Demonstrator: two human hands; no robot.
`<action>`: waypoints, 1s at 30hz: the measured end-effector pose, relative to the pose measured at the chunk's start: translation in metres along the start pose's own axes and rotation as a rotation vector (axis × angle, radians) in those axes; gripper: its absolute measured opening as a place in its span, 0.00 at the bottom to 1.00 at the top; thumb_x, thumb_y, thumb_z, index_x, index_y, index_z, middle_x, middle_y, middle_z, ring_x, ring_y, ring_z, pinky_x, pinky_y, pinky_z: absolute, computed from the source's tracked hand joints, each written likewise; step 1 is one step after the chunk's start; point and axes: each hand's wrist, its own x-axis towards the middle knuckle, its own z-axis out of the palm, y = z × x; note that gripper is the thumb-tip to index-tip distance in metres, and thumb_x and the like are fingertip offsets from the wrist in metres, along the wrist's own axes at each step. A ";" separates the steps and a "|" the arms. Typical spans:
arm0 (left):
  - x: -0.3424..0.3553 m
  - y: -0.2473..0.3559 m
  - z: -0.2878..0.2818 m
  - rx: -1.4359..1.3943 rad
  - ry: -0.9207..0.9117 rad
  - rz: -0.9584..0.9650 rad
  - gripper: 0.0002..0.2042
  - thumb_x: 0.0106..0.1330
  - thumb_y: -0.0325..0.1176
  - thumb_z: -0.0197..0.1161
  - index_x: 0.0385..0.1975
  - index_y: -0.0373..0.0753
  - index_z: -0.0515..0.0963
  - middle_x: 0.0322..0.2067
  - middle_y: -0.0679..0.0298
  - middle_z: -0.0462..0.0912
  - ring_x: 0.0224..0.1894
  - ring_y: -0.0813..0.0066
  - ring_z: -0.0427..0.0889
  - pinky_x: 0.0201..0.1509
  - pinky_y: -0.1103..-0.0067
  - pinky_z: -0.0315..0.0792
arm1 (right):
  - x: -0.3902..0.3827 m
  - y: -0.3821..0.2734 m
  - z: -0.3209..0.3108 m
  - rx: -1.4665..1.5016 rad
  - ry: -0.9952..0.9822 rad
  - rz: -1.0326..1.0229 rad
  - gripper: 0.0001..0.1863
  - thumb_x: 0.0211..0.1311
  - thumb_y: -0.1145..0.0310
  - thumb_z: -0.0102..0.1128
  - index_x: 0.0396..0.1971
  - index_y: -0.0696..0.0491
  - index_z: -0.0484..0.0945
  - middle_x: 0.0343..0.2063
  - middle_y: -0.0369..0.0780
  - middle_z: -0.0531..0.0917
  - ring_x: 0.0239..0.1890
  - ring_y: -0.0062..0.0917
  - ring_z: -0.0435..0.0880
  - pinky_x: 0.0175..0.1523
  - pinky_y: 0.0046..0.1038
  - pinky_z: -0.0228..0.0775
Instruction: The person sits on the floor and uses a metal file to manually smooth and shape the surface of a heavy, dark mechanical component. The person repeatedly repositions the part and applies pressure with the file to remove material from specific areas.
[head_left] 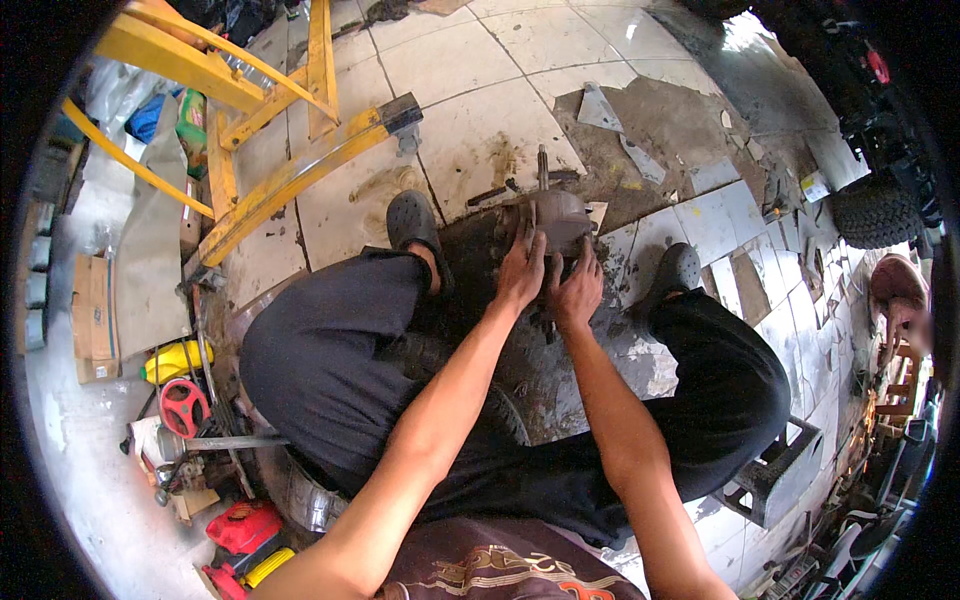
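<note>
Between my feet is a dirty grey-brown metal housing (pixel 560 217), rounded, with a thin shaft (pixel 543 165) sticking out of its far side. Its exact kind is not clear. My left hand (pixel 521 272) grips it from the near left, fingers against its side. From the near right, my right hand (pixel 577 292) holds it, fingertips on its lower edge. Both hands look blackened with grease. A dark bar (pixel 522 188) lies on the floor just beyond the housing. The underside of the housing is hidden by my hands.
A yellow metal frame (pixel 290 190) stands at the far left. Broken tiles (pixel 640 158) lie at the far right, before a black tyre (pixel 876 212). Tools and a red container (pixel 243 527) are at my left, a grey stool (pixel 770 475) at my right. Another person (pixel 898 285) is at the right edge.
</note>
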 end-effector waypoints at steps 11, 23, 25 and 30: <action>0.043 0.034 0.009 0.473 -0.209 -0.194 0.41 0.63 0.58 0.57 0.65 0.27 0.62 0.62 0.34 0.64 0.60 0.40 0.71 0.59 0.58 0.71 | 0.001 0.003 0.005 0.001 -0.166 0.066 0.45 0.55 0.55 0.62 0.70 0.52 0.53 0.64 0.48 0.67 0.65 0.45 0.66 0.68 0.44 0.57; 0.059 -0.014 0.008 0.482 0.146 0.118 0.20 0.61 0.41 0.65 0.46 0.33 0.74 0.47 0.40 0.72 0.50 0.40 0.72 0.55 0.53 0.67 | 0.000 -0.014 -0.002 0.016 -0.081 0.047 0.38 0.65 0.51 0.54 0.69 0.56 0.55 0.59 0.52 0.72 0.60 0.49 0.71 0.64 0.46 0.62; 0.057 -0.014 0.012 0.291 0.081 0.008 0.25 0.63 0.39 0.63 0.54 0.29 0.69 0.51 0.39 0.70 0.55 0.41 0.69 0.60 0.54 0.63 | 0.000 -0.014 -0.007 0.001 -0.099 0.072 0.38 0.66 0.50 0.53 0.68 0.57 0.56 0.58 0.53 0.73 0.60 0.50 0.71 0.63 0.46 0.62; 0.049 -0.019 0.027 0.554 0.072 -0.020 0.37 0.66 0.44 0.57 0.67 0.24 0.54 0.62 0.35 0.60 0.63 0.39 0.63 0.69 0.56 0.56 | 0.000 -0.014 -0.006 -0.006 -0.067 -0.014 0.38 0.62 0.54 0.57 0.68 0.58 0.57 0.59 0.53 0.71 0.57 0.49 0.72 0.60 0.44 0.65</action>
